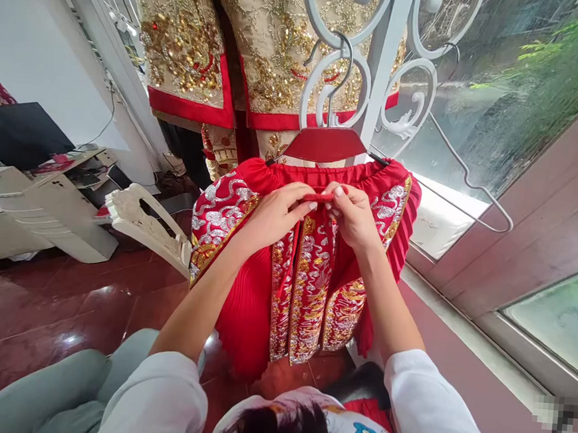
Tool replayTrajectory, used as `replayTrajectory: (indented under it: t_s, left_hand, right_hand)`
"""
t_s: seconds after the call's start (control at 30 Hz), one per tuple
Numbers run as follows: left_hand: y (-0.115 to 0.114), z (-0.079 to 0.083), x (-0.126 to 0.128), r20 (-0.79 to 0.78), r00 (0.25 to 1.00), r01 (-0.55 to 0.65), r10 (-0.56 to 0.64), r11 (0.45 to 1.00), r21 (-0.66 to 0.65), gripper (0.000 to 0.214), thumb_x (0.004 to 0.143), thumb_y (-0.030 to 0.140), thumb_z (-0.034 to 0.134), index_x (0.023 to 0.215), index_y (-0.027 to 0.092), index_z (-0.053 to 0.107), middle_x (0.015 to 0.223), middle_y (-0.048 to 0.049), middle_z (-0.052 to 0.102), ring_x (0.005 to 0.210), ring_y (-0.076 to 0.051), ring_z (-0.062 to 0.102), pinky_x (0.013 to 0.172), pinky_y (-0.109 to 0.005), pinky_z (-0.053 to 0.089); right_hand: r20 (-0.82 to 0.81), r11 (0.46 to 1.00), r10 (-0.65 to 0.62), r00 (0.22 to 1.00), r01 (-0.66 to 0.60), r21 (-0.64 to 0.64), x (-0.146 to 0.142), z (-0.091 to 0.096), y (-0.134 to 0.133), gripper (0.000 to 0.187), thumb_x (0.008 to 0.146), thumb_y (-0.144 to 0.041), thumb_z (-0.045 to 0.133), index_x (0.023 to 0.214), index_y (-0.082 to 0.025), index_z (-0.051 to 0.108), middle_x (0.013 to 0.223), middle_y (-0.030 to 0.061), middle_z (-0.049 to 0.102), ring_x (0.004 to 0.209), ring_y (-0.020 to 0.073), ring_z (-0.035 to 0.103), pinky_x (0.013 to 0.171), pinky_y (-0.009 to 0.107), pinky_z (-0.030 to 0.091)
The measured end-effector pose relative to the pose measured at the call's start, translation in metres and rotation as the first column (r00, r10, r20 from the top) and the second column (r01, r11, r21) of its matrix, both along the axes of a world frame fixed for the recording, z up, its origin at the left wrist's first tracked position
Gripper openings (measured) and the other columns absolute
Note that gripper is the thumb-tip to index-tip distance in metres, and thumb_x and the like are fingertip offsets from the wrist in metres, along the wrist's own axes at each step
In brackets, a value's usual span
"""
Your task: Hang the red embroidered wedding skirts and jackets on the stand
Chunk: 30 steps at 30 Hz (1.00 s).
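Note:
A red pleated skirt (252, 307) with gold and silver embroidered panels hangs from a red hanger (325, 144) hooked on a white scrolled metal rack (380, 70). My left hand (276, 212) and my right hand (354, 215) meet at the skirt's waistband. Both pinch a small red strip (320, 197) at the waist, fingers closed on it. Behind the skirt hangs a gold sequinned jacket (222, 44) with red trim.
An empty wire hanger (471, 184) hangs at the right by the window (519, 88). A white carved chair (148, 229) lies tipped at the left, near white furniture (34, 210) and a dark screen (18, 132). The floor (35, 317) is glossy red tile.

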<state>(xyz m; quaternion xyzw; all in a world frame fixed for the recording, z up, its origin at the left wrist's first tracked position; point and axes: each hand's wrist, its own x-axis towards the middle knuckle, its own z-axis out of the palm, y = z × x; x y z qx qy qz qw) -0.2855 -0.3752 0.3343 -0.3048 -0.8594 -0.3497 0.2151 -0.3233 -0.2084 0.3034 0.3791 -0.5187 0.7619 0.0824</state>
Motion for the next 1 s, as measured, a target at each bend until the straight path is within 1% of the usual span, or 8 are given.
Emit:
replayTrajectory:
  t_s: [0.1, 0.23, 0.33, 0.43, 0.57, 0.67, 0.77, 1.0]
  left_hand:
    - [-0.003, 0.002, -0.001, 0.037, 0.998, 0.044, -0.045, 0.999, 0.029, 0.019, 0.088, 0.027, 0.050, 0.091, 0.016, 0.066, 0.090, -0.0043, 0.066, 0.075, -0.014, 0.057, 0.070, -0.026, 0.044]
    - [-0.003, 0.002, -0.001, 0.112, 0.993, 0.011, -0.021, 0.996, 0.093, 0.023, 0.090, 0.032, 0.048, 0.086, 0.015, 0.063, 0.074, -0.0023, 0.061, 0.063, -0.012, 0.052, 0.057, -0.022, 0.042]
    - [-0.002, 0.001, 0.000, 0.170, 0.984, 0.018, -0.045, 0.987, 0.157, 0.026, 0.090, 0.035, 0.046, 0.082, 0.015, 0.061, 0.069, -0.0014, 0.057, 0.061, -0.012, 0.055, 0.054, -0.021, 0.045]
    - [0.000, 0.000, 0.001, 0.248, 0.965, 0.015, -0.090, 0.957, 0.289, 0.026, 0.088, 0.035, 0.046, 0.074, 0.016, 0.057, 0.063, -0.0012, 0.057, 0.057, -0.013, 0.058, 0.050, -0.021, 0.048]
    - [0.003, 0.001, 0.000, 0.312, 0.941, -0.015, -0.128, 0.908, 0.419, 0.026, 0.085, 0.036, 0.051, 0.068, 0.016, 0.056, 0.054, 0.0000, 0.057, 0.050, -0.013, 0.060, 0.046, -0.021, 0.050]
    - [0.004, 0.003, 0.001, 0.307, 0.940, -0.010, -0.146, 0.891, 0.454, 0.029, 0.083, 0.035, 0.055, 0.061, 0.016, 0.056, 0.049, 0.0003, 0.057, 0.045, -0.012, 0.059, 0.043, -0.019, 0.047]
    - [0.006, 0.001, 0.001, 0.293, 0.940, 0.007, -0.176, 0.867, 0.498, 0.031, 0.079, 0.038, 0.061, 0.059, 0.015, 0.060, 0.049, 0.0007, 0.058, 0.045, -0.011, 0.058, 0.045, -0.019, 0.047]
    - [0.006, -0.009, 0.000, 0.174, 0.965, 0.013, -0.197, 0.698, 0.716, 0.013, 0.064, 0.021, 0.075, 0.076, 0.016, 0.074, 0.061, 0.0003, 0.067, 0.044, -0.005, 0.049, 0.048, -0.019, 0.042]
  right_hand:
    - [-0.235, 0.975, 0.019, 0.972, 0.034, 0.220, 0.000, 0.007, 0.014, 0.019, 0.081, -0.039, 0.066, 0.076, -0.021, 0.072, 0.073, -0.0001, 0.058, 0.063, 0.0076, 0.049, 0.057, 0.022, 0.039]
    - [-0.490, 0.866, -0.174, 0.854, 0.369, 0.337, 0.007, 0.014, 0.019, 0.008, 0.079, -0.026, 0.068, 0.078, -0.020, 0.073, 0.074, 0.0006, 0.062, 0.065, 0.0092, 0.054, 0.057, 0.023, 0.041]
    - [-0.633, 0.742, -0.407, 0.659, 0.642, 0.191, 0.010, 0.009, 0.009, 0.009, 0.081, -0.021, 0.063, 0.078, -0.020, 0.072, 0.076, 0.0006, 0.065, 0.063, 0.0086, 0.056, 0.054, 0.022, 0.041]
    - [-0.684, 0.605, -0.574, 0.450, 0.796, 0.016, 0.010, -0.003, -0.005, 0.017, 0.087, -0.020, 0.055, 0.081, -0.020, 0.071, 0.077, 0.0020, 0.066, 0.066, 0.0093, 0.058, 0.057, 0.022, 0.045]
    - [-0.706, 0.414, -0.690, 0.161, 0.888, -0.203, 0.003, -0.016, -0.020, 0.024, 0.091, -0.018, 0.047, 0.082, -0.019, 0.069, 0.077, 0.0051, 0.065, 0.069, 0.0113, 0.060, 0.061, 0.023, 0.049]
    - [-0.694, 0.333, -0.719, -0.019, 0.868, -0.369, -0.005, -0.022, -0.024, 0.022, 0.091, -0.017, 0.048, 0.084, -0.019, 0.069, 0.080, 0.0062, 0.066, 0.072, 0.0126, 0.061, 0.063, 0.025, 0.050]
    - [-0.690, 0.322, -0.721, -0.071, 0.847, -0.424, -0.011, -0.027, -0.024, 0.020, 0.091, -0.018, 0.050, 0.086, -0.020, 0.069, 0.083, 0.0062, 0.066, 0.073, 0.0135, 0.061, 0.065, 0.027, 0.051]
    - [-0.680, 0.407, -0.733, 0.025, 0.816, -0.409, -0.013, -0.024, -0.015, 0.017, 0.091, -0.021, 0.052, 0.088, -0.021, 0.069, 0.084, 0.0054, 0.069, 0.075, 0.0140, 0.064, 0.065, 0.028, 0.054]
